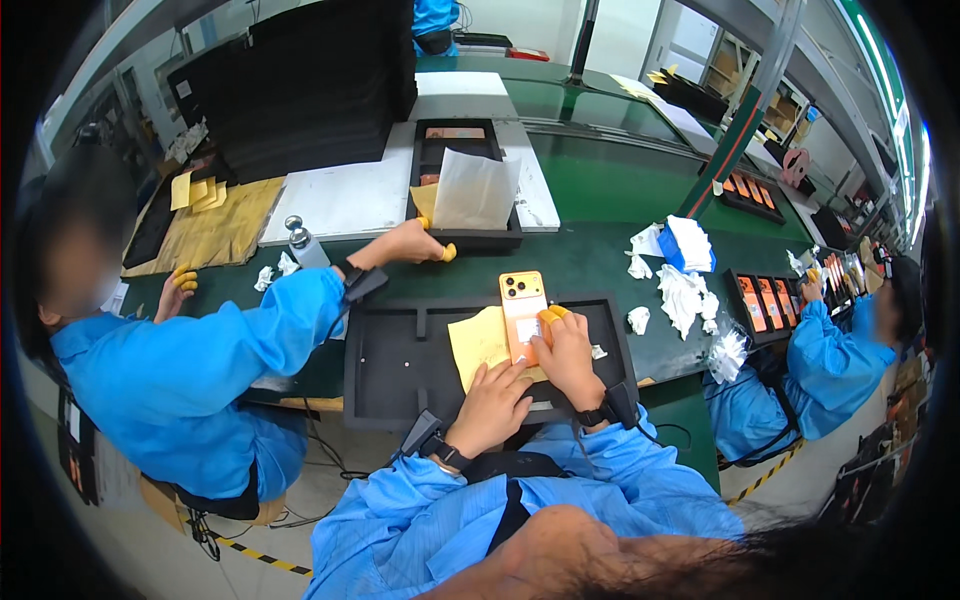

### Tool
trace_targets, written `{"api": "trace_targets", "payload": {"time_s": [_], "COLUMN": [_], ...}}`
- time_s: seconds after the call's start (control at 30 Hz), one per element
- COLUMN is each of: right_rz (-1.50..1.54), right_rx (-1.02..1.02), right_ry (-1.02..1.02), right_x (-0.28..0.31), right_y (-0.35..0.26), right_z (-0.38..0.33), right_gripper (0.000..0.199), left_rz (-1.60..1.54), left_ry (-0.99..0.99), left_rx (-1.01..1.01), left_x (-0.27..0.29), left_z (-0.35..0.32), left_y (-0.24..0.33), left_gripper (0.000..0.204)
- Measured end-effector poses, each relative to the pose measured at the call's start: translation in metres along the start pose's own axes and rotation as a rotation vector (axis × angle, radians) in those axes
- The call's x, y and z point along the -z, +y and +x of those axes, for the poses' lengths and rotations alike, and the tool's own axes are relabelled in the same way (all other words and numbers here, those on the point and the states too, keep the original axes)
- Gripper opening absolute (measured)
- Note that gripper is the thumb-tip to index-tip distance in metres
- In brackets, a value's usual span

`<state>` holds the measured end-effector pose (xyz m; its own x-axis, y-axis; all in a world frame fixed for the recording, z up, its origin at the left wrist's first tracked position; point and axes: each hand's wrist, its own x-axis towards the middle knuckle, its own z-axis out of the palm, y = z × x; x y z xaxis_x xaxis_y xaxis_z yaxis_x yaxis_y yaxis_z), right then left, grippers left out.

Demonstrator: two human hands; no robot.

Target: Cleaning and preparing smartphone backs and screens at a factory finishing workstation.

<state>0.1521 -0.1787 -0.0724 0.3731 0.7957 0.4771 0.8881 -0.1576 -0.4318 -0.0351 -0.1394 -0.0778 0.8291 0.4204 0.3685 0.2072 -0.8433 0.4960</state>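
Observation:
An orange smartphone [524, 300], its back with a camera bump facing up, is between my two hands. My right hand [568, 362], with yellow finger cots on some fingertips, grips its right side and lower back. At the phone's bottom end, my left hand [490, 410] has its fingers bent against the edge. Under and beside the phone is a yellow cloth [476, 346]. Both lie over a black tray [385, 385] with shallow compartments, directly in front of me. A small white scrap [598, 352] sits in the tray, right of my right hand.
At left, a co-worker's hand [410, 243] reaches to another black tray [480, 240] holding a white sheet. A pump bottle [305, 243] stands nearby. Crumpled white wipes [682, 298] lie to the right. Beyond them, another co-worker [835, 345] sits by a tray of orange phones [765, 303].

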Motion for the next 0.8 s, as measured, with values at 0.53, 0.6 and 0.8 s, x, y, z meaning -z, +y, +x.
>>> {"api": "trace_targets", "payload": {"time_s": [0.53,0.6,0.8], "right_rz": [0.043,0.046,0.054], "right_rx": [-0.002,-0.009,0.003], "right_ry": [0.007,0.001,0.017], "right_x": [-0.0016,-0.0007,-0.0003], "right_y": [0.0039,0.0032,0.0044], "right_z": [-0.0023,-0.0028,-0.0034], "right_gripper": [0.038,0.037,0.036], "left_rz": [-0.041,-0.038,-0.042], "left_ry": [-0.018,-0.024,-0.004], "left_rx": [0.036,0.037,0.031], "left_x": [-0.0010,-0.0004,-0.0030], "left_z": [-0.0024,-0.0020,-0.0034], "left_y": [0.0006,0.0006,0.0010], "left_gripper": [0.032,0.032,0.031]}}
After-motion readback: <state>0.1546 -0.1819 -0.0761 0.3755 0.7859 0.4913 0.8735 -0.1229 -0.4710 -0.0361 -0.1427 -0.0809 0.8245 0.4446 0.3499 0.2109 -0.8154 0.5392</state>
